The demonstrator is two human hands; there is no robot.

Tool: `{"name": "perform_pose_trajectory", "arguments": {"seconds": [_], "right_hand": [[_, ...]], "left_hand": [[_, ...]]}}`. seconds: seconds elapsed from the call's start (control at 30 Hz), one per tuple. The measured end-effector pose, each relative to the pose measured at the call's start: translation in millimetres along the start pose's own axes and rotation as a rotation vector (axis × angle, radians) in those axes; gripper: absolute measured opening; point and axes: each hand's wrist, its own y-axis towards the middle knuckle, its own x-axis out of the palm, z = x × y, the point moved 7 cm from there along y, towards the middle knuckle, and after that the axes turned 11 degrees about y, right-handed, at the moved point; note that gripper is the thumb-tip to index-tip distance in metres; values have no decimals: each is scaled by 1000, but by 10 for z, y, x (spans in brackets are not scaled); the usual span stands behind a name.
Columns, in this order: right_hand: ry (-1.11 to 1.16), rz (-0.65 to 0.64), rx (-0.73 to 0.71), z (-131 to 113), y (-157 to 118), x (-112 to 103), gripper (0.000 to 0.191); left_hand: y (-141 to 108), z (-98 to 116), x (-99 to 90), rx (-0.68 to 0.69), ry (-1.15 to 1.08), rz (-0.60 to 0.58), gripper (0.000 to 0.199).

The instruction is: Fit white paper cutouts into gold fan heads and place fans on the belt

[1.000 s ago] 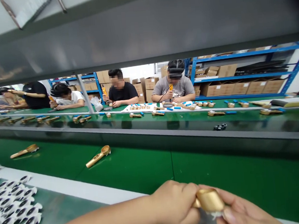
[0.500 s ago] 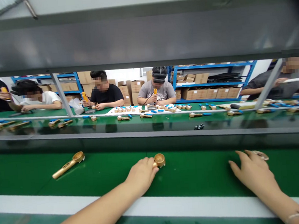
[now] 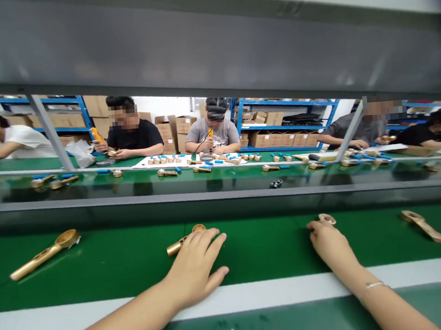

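My left hand [image 3: 193,268] is wide, gold tool [image 3: 175,246] at eleven o'clock; right hand [image 3: 332,245] grips ringed piece [image 3: 327,219], perhaps sparing its front.

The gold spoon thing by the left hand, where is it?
In the head view, the gold spoon-shaped part lies left of centre on the green belt, partly behind the left hand, right of a similar gold part.

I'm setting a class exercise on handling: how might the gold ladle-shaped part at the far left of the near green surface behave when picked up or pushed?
The gold ladle-shaped part is probably stiff, its handle looking straight. Its sheen suggests it may be slippery. Pushed, it would likely swivel rather than roll, since the head is wider than the handle.
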Motion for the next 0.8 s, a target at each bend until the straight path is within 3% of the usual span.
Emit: {"name": "perform_pose_trajectory", "arguments": {"seconds": [0.17, 0.33, 0.43, 0.53, 0.67, 0.8], "right_hand": [[139, -42, -35, -450, -104, -17, 25], [310, -156, -175, -1042, -332, 11, 25], [304, -255, -234, -1159, -460, 90, 29], [268, -250, -261, -1113, -490, 161, 31], [377, -221, -386, -1290, -529, 74, 31], [556, -181, -674, -1874, -776, -353, 20]], "left_hand": [[16, 53, -14, 38, -207, 7, 50], [18, 31, -16, 18, -287, -24, 46], [-1, 52, -13, 27, -294, -61, 46], [-12, 55, -27, 18, -336, -75, 48], [0, 10, -5, -154, -624, -77, 38], [-7, 77, 223, -488, -1209, -181, 46]]}}
